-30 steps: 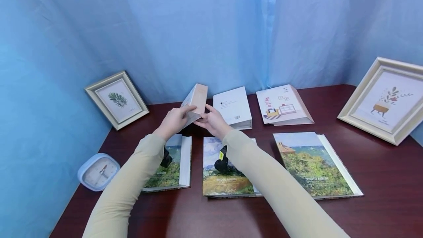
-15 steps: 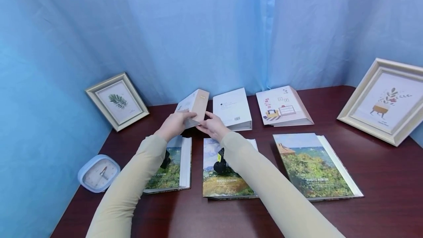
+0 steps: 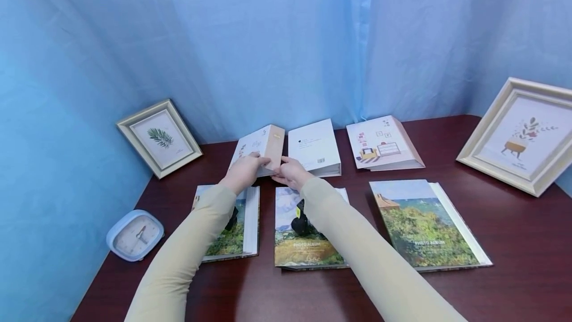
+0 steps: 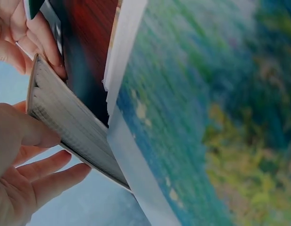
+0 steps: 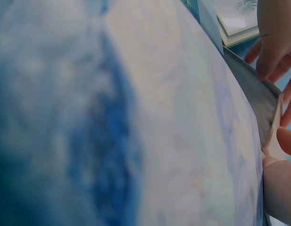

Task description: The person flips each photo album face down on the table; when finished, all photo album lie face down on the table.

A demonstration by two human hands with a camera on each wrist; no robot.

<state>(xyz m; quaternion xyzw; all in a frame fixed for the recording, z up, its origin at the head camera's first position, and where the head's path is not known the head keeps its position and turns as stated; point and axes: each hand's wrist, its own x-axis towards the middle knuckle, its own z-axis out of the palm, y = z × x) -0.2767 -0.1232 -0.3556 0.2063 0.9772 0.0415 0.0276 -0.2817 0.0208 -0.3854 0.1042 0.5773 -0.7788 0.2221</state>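
Note:
A thick white photo album (image 3: 254,144) with a beige spine lies at the back left of the table in the head view, its spine turned right. My left hand (image 3: 243,170) holds its near edge, thumb by the spine. At the spine's near corner, my right hand (image 3: 292,173) pinches the album. The left wrist view shows the page block (image 4: 74,113) between the left hand (image 4: 22,160) below and the right hand's fingers (image 4: 39,40) at the opposite corner. In the right wrist view both hands crowd the right edge, around the album's grey underside (image 5: 253,89).
Two more white albums stand rightward, one back-up (image 3: 314,148), one with a furniture drawing (image 3: 380,145). Nearer lie landscape photo albums at left (image 3: 230,242), middle (image 3: 308,252) and right (image 3: 424,222). A blue clock (image 3: 135,236) and picture frames left (image 3: 161,138) and right (image 3: 518,138) flank them.
The white album in both hands has come down from a steep tilt to a flatter position, its cover now showing more. Both hands have moved slightly downward with it.

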